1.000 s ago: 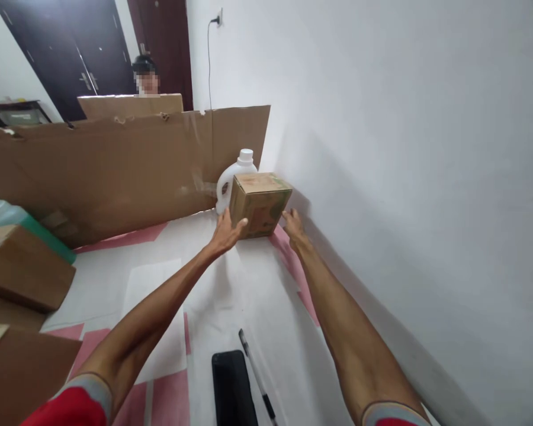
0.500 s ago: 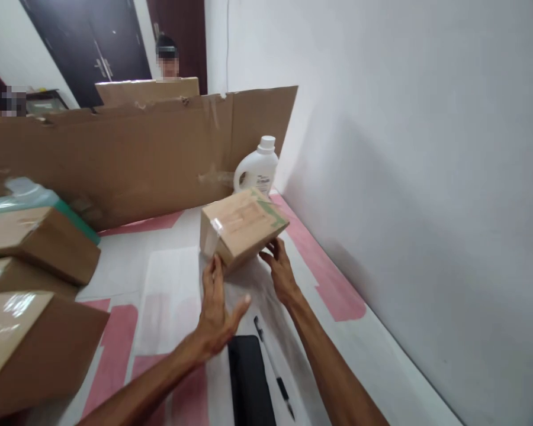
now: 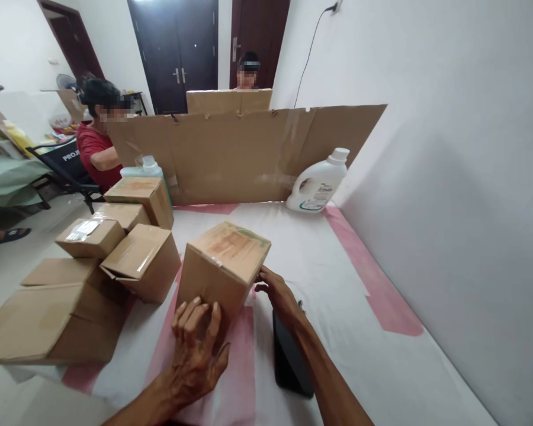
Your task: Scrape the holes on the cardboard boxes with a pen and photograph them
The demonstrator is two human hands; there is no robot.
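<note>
A taped cardboard box (image 3: 226, 254) with green print on its top sits tilted over the cloth, between my two hands. My left hand (image 3: 195, 346) presses its fingertips against the near face, thumb apart. On the right side, the fingers of my right hand (image 3: 278, 296) bend around the lower edge; their tips are partly hidden. Beneath my right forearm lies a black phone (image 3: 288, 361), and the tip of a pen (image 3: 301, 306) shows beside my right wrist.
Several cardboard boxes (image 3: 144, 260) are grouped on the left, with a teal-liquid bottle (image 3: 148, 167) behind. A white jug (image 3: 320, 183) leans near the cardboard partition (image 3: 231, 154). A wall (image 3: 471, 177) runs along the right. A person in red (image 3: 100, 142) sits beyond; another is behind the partition.
The box has moved left and nearer with both hands, away from the white jug. My view has turned left, bringing in more boxes and the person in red.
</note>
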